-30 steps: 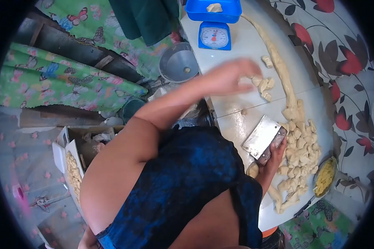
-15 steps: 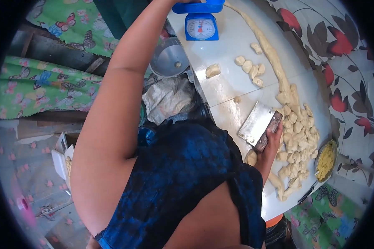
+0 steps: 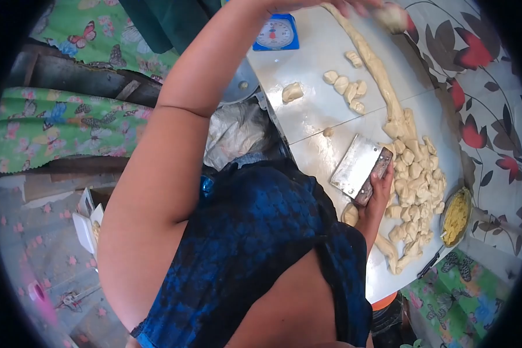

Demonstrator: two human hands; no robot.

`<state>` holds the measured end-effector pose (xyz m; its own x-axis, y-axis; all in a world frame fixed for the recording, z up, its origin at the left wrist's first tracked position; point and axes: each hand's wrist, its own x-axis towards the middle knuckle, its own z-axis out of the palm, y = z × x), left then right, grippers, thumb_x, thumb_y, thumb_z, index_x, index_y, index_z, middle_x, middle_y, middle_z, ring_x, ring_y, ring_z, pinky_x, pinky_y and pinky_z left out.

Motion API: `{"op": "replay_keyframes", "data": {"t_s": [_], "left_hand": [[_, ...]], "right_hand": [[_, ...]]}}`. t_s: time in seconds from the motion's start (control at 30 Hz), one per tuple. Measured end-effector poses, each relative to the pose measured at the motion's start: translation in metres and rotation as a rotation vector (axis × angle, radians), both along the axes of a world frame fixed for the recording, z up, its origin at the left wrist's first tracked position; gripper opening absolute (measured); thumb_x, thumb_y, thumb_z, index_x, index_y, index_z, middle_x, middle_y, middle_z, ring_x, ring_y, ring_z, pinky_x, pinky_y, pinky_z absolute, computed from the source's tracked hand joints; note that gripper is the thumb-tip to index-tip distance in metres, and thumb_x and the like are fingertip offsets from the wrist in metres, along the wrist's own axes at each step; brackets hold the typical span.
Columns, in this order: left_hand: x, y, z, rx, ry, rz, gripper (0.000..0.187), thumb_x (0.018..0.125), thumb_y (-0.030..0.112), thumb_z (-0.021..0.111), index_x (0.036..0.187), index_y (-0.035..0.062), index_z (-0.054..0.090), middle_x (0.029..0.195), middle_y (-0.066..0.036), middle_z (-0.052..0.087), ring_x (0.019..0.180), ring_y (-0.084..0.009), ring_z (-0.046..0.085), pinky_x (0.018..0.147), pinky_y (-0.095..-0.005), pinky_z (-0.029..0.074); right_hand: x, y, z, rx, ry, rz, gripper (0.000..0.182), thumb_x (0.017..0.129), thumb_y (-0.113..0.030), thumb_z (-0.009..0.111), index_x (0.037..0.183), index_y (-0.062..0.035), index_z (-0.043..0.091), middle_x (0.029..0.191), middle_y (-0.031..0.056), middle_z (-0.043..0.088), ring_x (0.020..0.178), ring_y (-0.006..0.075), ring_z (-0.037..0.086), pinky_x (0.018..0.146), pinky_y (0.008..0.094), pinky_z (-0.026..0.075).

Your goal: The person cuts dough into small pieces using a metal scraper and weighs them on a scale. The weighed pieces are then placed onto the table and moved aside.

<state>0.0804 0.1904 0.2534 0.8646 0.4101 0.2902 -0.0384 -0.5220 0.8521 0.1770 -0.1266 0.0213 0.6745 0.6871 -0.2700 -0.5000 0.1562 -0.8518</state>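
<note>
My left arm reaches across the top, with my left hand (image 3: pixel 362 7) blurred and partly cut off by the upper edge. A smeared pale dough piece (image 3: pixel 392 18) is at its fingers. My right hand (image 3: pixel 379 188) grips the dark handle of a dough scraper (image 3: pixel 354 166), whose broad metal blade lies over the tabletop. Beside that hand is a heap of cut dough pieces (image 3: pixel 414 185). A long dough rope (image 3: pixel 372 61) runs from the top down to the heap. Several small dough lumps (image 3: pixel 345 87) and one separate dough piece (image 3: pixel 292 92) lie left of the rope.
A blue dial scale (image 3: pixel 275 33) stands at the white table's (image 3: pixel 307 124) top left, its pan behind my arm. A bowl of yellow filling or spread (image 3: pixel 457 217) sits at the right edge, near a dark-handled utensil (image 3: pixel 429 264). A bucket (image 3: pixel 240 84) and sack (image 3: pixel 235 130) are beside the table.
My left hand has moved right from the scale pan, past the dough rope, with a dough piece at its fingers. My right hand still grips the scraper in nearly the same place.
</note>
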Motion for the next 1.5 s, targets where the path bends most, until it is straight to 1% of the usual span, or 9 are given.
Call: {"op": "replay_keyframes", "data": {"t_s": [0.07,0.13,0.17,0.27,0.37,0.6,0.87,1.1,1.5], "left_hand": [[0.003,-0.010,-0.004,-0.144,-0.067,-0.205,0.042,0.092,0.031,0.057,0.117,-0.0020,0.057,0.096,-0.007,0.067,0.080,-0.0145,0.061,0.072,-0.0286,0.050],[0.003,-0.010,-0.021,0.263,-0.098,-0.255,0.039,0.090,0.023,0.060,0.119,-0.0018,0.055,0.095,-0.008,0.066,0.080,-0.0127,0.061,0.072,-0.0265,0.050],[-0.003,-0.012,-0.037,0.436,0.025,-0.033,0.041,0.079,0.036,0.068,0.109,0.0084,0.064,0.102,-0.014,0.066,0.092,-0.0249,0.064,0.078,-0.0337,0.050],[-0.024,0.004,-0.083,0.454,0.457,-0.163,0.040,0.084,0.031,0.064,0.114,0.0049,0.060,0.101,-0.013,0.065,0.092,-0.0248,0.062,0.081,-0.0332,0.048],[-0.048,-0.006,-0.152,0.506,0.821,0.096,0.043,0.076,0.029,0.068,0.112,0.0067,0.061,0.103,-0.017,0.062,0.098,-0.0310,0.060,0.084,-0.0370,0.047],[-0.067,-0.011,-0.194,0.431,0.630,0.172,0.033,0.070,0.016,0.066,0.100,0.0047,0.063,0.091,-0.014,0.061,0.088,-0.0297,0.061,0.076,-0.0377,0.048],[-0.056,-0.014,-0.156,0.252,0.339,0.179,0.027,0.084,0.022,0.067,0.103,0.0031,0.065,0.076,-0.009,0.065,0.065,-0.0159,0.058,0.065,-0.0281,0.047],[-0.047,-0.034,-0.183,0.307,0.388,0.107,0.033,0.083,0.032,0.066,0.101,0.0045,0.067,0.103,-0.013,0.059,0.101,-0.0267,0.056,0.088,-0.0355,0.044],[0.007,-0.006,-0.227,0.459,0.364,0.306,0.043,0.070,0.012,0.068,0.112,0.0045,0.060,0.110,-0.015,0.059,0.107,-0.0332,0.052,0.093,-0.0378,0.043]], "right_hand": [[0.003,-0.001,-0.003,0.007,0.008,0.005,0.066,0.085,-0.001,0.054,0.144,-0.0076,0.025,0.137,0.0127,0.042,0.121,0.0238,0.046,0.101,0.0352,0.039],[0.003,-0.002,-0.005,0.019,0.016,0.005,0.068,0.085,0.000,0.055,0.144,-0.0076,0.023,0.137,0.0131,0.042,0.122,0.0238,0.046,0.101,0.0359,0.039],[0.002,-0.002,-0.006,0.004,0.002,-0.004,0.067,0.085,-0.001,0.055,0.144,-0.0079,0.025,0.137,0.0125,0.042,0.122,0.0236,0.045,0.101,0.0354,0.038],[0.003,-0.002,-0.008,-0.004,-0.025,-0.014,0.066,0.084,-0.003,0.055,0.144,-0.0083,0.027,0.137,0.0118,0.042,0.122,0.0233,0.045,0.102,0.0349,0.037],[0.003,-0.002,-0.006,0.000,-0.027,-0.004,0.067,0.083,-0.003,0.055,0.144,-0.0082,0.027,0.137,0.0118,0.042,0.123,0.0233,0.045,0.103,0.0349,0.037],[0.003,-0.001,-0.003,0.049,0.028,0.021,0.069,0.084,-0.002,0.057,0.144,-0.0080,0.024,0.139,0.0137,0.040,0.124,0.0251,0.043,0.102,0.0371,0.037],[0.004,-0.001,-0.010,-0.010,-0.071,0.008,0.065,0.084,-0.002,0.053,0.143,-0.0065,0.026,0.134,0.0137,0.044,0.118,0.0239,0.049,0.099,0.0350,0.041],[0.005,-0.002,-0.007,0.030,0.015,0.036,0.070,0.084,-0.003,0.058,0.144,-0.0057,0.022,0.137,0.0135,0.042,0.122,0.0234,0.045,0.102,0.0350,0.038],[0.004,0.000,-0.008,0.030,-0.001,0.019,0.067,0.083,-0.002,0.056,0.143,-0.0069,0.026,0.136,0.0125,0.043,0.121,0.0242,0.046,0.101,0.0356,0.038]]}}
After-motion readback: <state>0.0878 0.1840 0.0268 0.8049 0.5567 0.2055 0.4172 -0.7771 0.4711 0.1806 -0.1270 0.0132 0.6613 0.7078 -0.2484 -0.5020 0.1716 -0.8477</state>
